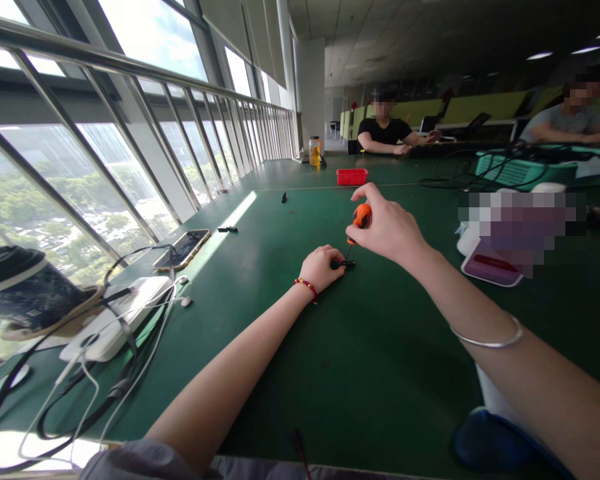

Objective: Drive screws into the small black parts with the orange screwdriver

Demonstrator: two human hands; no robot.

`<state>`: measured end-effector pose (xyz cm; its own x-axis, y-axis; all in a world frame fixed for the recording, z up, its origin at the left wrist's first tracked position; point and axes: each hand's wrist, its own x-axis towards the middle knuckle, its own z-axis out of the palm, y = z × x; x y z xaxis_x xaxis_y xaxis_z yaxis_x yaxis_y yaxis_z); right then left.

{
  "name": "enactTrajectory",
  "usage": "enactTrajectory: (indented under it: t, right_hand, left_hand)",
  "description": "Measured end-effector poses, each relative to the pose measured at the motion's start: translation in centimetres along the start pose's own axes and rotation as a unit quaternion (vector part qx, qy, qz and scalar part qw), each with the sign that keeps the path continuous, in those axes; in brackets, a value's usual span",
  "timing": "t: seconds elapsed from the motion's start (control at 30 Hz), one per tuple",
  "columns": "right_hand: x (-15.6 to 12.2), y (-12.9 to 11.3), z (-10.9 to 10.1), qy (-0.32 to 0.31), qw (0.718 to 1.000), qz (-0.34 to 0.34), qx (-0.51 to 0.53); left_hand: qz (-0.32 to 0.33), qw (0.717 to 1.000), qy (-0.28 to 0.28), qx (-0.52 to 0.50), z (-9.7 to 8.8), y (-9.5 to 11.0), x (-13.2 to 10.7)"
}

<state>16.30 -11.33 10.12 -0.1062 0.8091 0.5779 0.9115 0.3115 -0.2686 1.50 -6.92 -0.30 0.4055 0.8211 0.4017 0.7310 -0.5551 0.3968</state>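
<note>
My right hand [393, 223] is closed around the orange and black handle of a screwdriver [363, 216], its index finger lifted and bent over the top. The thin shaft slants down to a small black part [349, 264] on the green table. My left hand [323, 267] rests on the table with its fingers closed on that black part. The tip of the screwdriver meets the part or lies just behind it; I cannot tell which. Farther off lie two more small black pieces, one [228, 229] near a phone and one [284, 197] toward the back.
A red bin [352, 177] and a jar [315, 152] stand at the back. On the left are a phone [183, 249], a white power strip [117, 320], cables and a dark cup [27, 290]. To the right are a teal basket [525, 170] and a propped phone [493, 262]. Two people sit beyond.
</note>
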Motion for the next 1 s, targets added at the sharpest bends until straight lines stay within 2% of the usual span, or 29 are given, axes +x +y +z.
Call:
enactTrajectory:
  t: [0.27,0.4,0.77,0.87,1.0]
  right_hand:
    - [0.0,-0.2,-0.1,-0.018,1.0,0.024,-0.01]
    - [0.1,-0.2,-0.3,-0.009,0.999,0.031,0.01]
    - [0.0,-1.3,-0.6,-0.045,0.997,-0.018,-0.06]
    - [-0.4,-1.7,-0.8,-0.056,0.997,-0.027,-0.041]
    - [-1.4,-1.5,-0.8,-0.035,0.999,-0.005,0.003]
  left_hand:
    - [0.006,1.0,-0.004,-0.001,0.1,-0.2,0.0]
    - [0.003,1.0,-0.004,-0.002,0.0,-0.3,0.0]
    - [0.004,1.0,-0.016,0.018,-0.5,0.1,-0.3]
    - [0.003,0.999,-0.014,0.03,-0.5,0.2,-0.4]
    - [0.008,0.999,-0.01,0.042,-0.5,0.3,-0.6]
